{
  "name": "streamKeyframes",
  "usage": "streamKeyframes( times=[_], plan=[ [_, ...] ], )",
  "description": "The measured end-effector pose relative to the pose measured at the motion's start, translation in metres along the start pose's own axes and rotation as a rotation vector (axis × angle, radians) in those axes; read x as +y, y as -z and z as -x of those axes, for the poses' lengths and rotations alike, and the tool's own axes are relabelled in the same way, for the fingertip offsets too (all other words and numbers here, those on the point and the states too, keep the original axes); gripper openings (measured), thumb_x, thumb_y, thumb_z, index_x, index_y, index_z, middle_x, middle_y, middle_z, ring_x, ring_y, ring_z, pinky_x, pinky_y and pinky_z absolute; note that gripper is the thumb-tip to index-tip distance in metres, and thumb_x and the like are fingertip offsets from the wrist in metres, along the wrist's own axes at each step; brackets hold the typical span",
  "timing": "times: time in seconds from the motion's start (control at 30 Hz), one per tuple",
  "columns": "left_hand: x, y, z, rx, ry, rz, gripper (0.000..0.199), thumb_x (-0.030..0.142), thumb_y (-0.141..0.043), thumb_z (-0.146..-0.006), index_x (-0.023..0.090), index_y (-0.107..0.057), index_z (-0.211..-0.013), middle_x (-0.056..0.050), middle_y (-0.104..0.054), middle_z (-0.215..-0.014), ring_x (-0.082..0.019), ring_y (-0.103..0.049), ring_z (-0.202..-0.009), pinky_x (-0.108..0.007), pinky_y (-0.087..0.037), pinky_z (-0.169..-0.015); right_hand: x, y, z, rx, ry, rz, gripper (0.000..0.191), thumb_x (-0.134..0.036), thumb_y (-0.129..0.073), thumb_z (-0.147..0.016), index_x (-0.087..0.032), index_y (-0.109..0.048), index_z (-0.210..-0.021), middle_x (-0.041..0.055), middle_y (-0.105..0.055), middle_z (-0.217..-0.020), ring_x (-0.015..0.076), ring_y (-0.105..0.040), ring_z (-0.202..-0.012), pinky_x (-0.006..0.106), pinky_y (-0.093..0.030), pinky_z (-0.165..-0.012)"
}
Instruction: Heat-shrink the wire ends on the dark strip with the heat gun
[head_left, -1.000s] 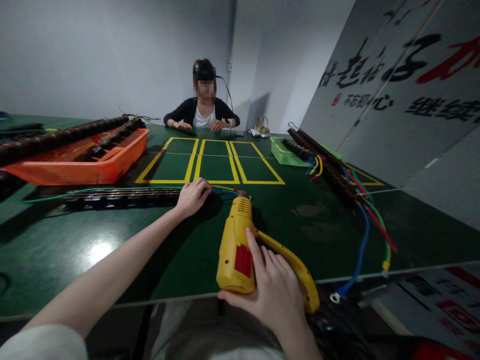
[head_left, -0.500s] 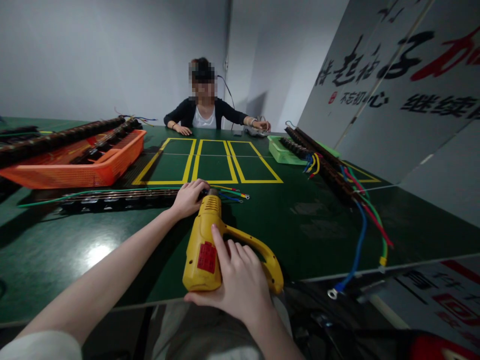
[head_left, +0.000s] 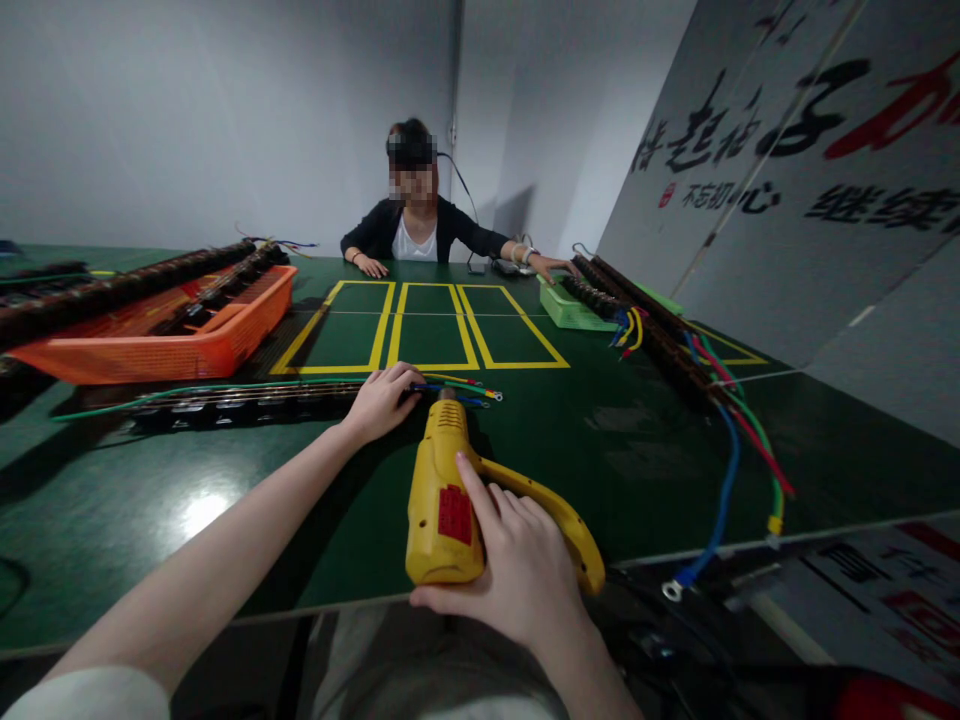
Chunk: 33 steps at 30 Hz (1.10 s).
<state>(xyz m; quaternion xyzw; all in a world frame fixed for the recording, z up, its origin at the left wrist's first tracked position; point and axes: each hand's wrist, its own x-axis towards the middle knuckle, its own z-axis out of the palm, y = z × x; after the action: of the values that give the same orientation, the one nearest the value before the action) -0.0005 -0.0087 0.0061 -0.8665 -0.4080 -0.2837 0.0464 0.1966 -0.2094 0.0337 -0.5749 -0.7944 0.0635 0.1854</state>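
Working at one green bench (head_left: 675,480), gripping one yellow heat gun (head_left: 446,490) in the right hand (head_left: 517,550), laying the index finger along the body and wrapping the other fingers around the handle. Aiming the gun's single nozzle (head_left: 447,394) toward the wired end of one long dark strip (head_left: 247,403), lying flat across the bench, just beside the left hand (head_left: 382,403). Closing the left hand over that end, grasping the strip between thumb and fingers. Letting at least three colored wires (head_left: 457,388) poke out past the grip, with at least two ring tips showing. Leaving contact between nozzle and wires too small to judge.

Keeping company at left with one orange basket (head_left: 150,355), carrying at least two more strips (head_left: 120,285); at right, with one green basket (head_left: 574,310) beneath another group of strips (head_left: 652,335), trailing at least three loose wires (head_left: 727,480) toward the bench edge. Facing, beyond three yellow-lined rectangles (head_left: 435,367), one person (head_left: 416,240) in a dark jacket, resting one hand (head_left: 370,265) on the bench and stretching the other (head_left: 550,266) toward the green basket.
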Motion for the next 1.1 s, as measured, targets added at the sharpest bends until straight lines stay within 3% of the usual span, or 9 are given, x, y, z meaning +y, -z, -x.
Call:
streamKeyframes(
  times=[0.33, 0.57, 0.8, 0.97, 1.1],
  plan=[
    [-0.004, -0.002, 0.001, -0.021, -0.041, -0.047, 0.019, 0.027, -0.041, -0.09, 0.023, -0.05, -0.107, -0.005, -0.057, -0.114, -0.022, -0.053, -0.106, -0.036, -0.04, -0.085, 0.023, 0.002, 0.017, 0.128, -0.075, 0.099, 0.119, -0.079, -0.062, -0.054, -0.022, -0.014, -0.148, 0.0118, -0.065, -0.108, 0.0309, -0.062, -0.094, 0.044, -0.047, -0.081],
    [-0.001, -0.002, 0.002, -0.026, -0.047, -0.089, 0.022, 0.023, -0.044, -0.086, 0.022, -0.048, -0.108, -0.006, -0.056, -0.116, -0.024, -0.052, -0.107, -0.038, -0.039, -0.085, 0.026, 0.003, 0.019, 0.136, -0.073, 0.115, 0.116, -0.077, -0.061, -0.056, -0.021, -0.015, -0.147, 0.0126, -0.064, -0.11, 0.0303, -0.062, -0.094, 0.045, -0.047, -0.081],
    [-0.004, -0.004, 0.002, -0.018, -0.043, -0.082, 0.022, 0.022, -0.044, -0.086, 0.023, -0.048, -0.108, -0.005, -0.056, -0.116, -0.023, -0.051, -0.107, -0.037, -0.038, -0.086, 0.011, -0.012, 0.015, 0.227, -0.033, 0.144, 0.12, -0.08, -0.058, -0.057, -0.016, -0.014, -0.148, 0.0154, -0.063, -0.108, 0.0323, -0.061, -0.094, 0.046, -0.048, -0.082],
    [-0.004, -0.005, 0.002, -0.023, -0.044, -0.08, 0.022, 0.023, -0.044, -0.086, 0.023, -0.048, -0.108, -0.005, -0.056, -0.117, -0.023, -0.052, -0.107, -0.037, -0.039, -0.086, -0.007, -0.018, 0.001, 0.152, -0.017, 0.122, 0.124, -0.083, -0.059, -0.052, -0.013, -0.022, -0.146, 0.0163, -0.064, -0.101, 0.0328, -0.061, -0.088, 0.048, -0.049, -0.078],
    [-0.004, -0.005, 0.002, -0.028, -0.053, -0.089, 0.022, 0.024, -0.043, -0.088, 0.022, -0.048, -0.109, -0.005, -0.055, -0.118, -0.023, -0.052, -0.106, -0.037, -0.039, -0.086, -0.021, -0.022, -0.009, 0.138, 0.001, 0.116, 0.127, -0.083, -0.059, -0.051, -0.01, -0.019, -0.147, 0.0183, -0.063, -0.104, 0.033, -0.06, -0.091, 0.048, -0.049, -0.08]
  ],
)
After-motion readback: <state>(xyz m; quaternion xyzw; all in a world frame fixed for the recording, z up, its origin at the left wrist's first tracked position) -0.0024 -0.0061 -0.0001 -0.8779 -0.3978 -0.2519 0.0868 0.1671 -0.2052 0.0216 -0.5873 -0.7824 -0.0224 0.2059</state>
